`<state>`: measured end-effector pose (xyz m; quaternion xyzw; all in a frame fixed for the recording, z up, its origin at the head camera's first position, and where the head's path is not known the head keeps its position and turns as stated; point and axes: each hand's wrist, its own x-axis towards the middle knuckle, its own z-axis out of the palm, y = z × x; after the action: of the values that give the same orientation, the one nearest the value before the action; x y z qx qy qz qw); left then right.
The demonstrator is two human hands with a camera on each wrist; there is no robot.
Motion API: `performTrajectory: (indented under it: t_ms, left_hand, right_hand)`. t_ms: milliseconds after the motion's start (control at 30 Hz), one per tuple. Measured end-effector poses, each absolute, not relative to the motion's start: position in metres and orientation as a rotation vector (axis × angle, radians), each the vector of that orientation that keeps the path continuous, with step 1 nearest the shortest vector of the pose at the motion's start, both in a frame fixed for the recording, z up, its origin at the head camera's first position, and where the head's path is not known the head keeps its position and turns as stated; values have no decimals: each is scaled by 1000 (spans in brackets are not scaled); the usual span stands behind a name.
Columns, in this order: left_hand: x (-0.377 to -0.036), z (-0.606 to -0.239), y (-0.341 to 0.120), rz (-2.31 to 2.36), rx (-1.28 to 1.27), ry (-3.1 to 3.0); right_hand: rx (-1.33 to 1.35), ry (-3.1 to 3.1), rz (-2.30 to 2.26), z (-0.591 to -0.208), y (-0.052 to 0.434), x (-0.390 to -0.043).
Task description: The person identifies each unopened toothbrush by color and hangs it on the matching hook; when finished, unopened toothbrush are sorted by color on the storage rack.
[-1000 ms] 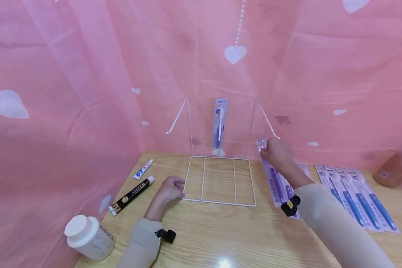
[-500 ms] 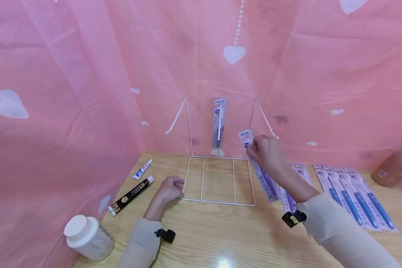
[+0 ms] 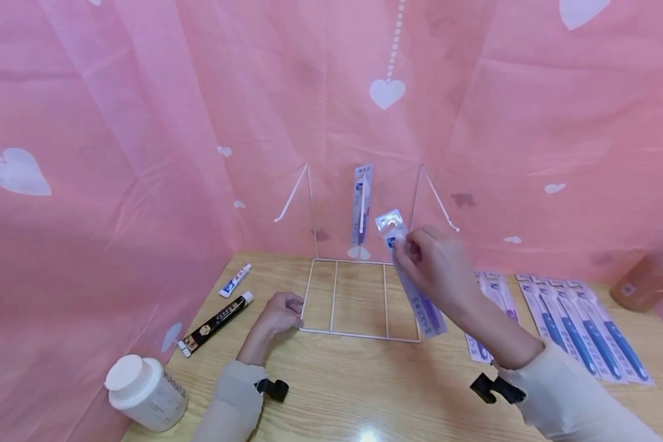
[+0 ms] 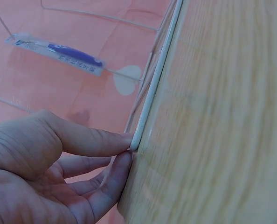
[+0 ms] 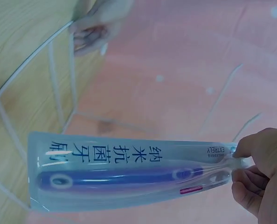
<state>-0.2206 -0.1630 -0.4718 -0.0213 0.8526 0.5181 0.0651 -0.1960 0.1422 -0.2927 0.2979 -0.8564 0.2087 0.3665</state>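
Note:
A white wire rack (image 3: pixel 359 298) stands on the wooden table, its base flat and its back upright against the pink curtain. One packaged toothbrush (image 3: pixel 361 209) hangs on the rack's middle hook. My right hand (image 3: pixel 433 264) pinches the top of another packaged purple toothbrush (image 3: pixel 414 279), held in the air over the rack's right side; the right wrist view shows the pack (image 5: pixel 124 175) close up. My left hand (image 3: pixel 279 313) rests on the table, its fingertips (image 4: pixel 122 142) pinching the front left corner of the rack base (image 4: pixel 157 84).
Several packaged toothbrushes (image 3: pixel 580 325) lie in a row on the table at the right, beside an amber bottle (image 3: pixel 649 276). Two toothpaste tubes (image 3: pixel 221 319) and a white jar (image 3: pixel 146 393) sit at the left. Pink curtain encloses the back and sides.
My right hand has lifted the packaged toothbrush off the right-hand pile and carried it left and upward, over the rack. The left hand has stayed at the rack's corner.

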Motion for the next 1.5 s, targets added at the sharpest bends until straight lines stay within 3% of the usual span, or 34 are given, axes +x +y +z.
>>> performTrajectory:
  t_ms: [300,833,1500]
  left_hand:
    - [-220,-472,-160,1572,-14,2567]
    - [-220,-471,-164,1583,-43,2565]
    - [-221,-473,-166,1596,-52,2559]
  right_hand:
    - [894,-2025,564,-276,125,-164]
    - [880,-2085,593,-280,103,-168]
    - [643,-2396,777,-283,90,-241]
